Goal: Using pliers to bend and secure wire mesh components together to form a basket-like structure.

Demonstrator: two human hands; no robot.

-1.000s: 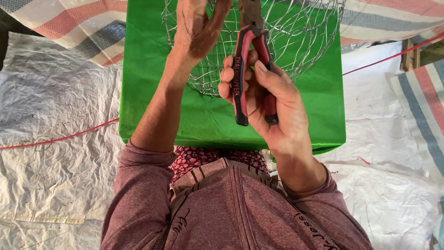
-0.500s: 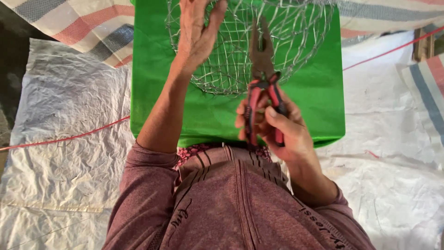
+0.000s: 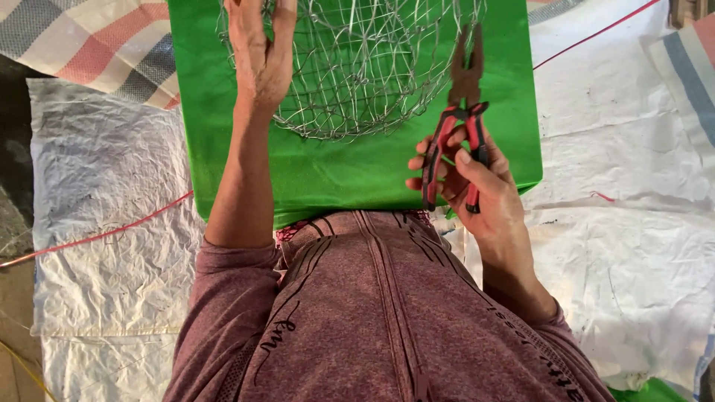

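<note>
Right hand (image 3: 469,179): now lower, toward 4 o'clock of the wire basket (image 3: 357,67), off its mesh.
Pliers (image 3: 458,112): tips now point to 12 o'clock, over the basket's rim.

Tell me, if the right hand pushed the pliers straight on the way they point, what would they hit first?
Probably the wire basket: the pliers in the right hand point at its rim, though depth is unclear.

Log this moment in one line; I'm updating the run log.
left hand: on wire basket | right hand: holds red-handled pliers | surface: green sheet
</note>
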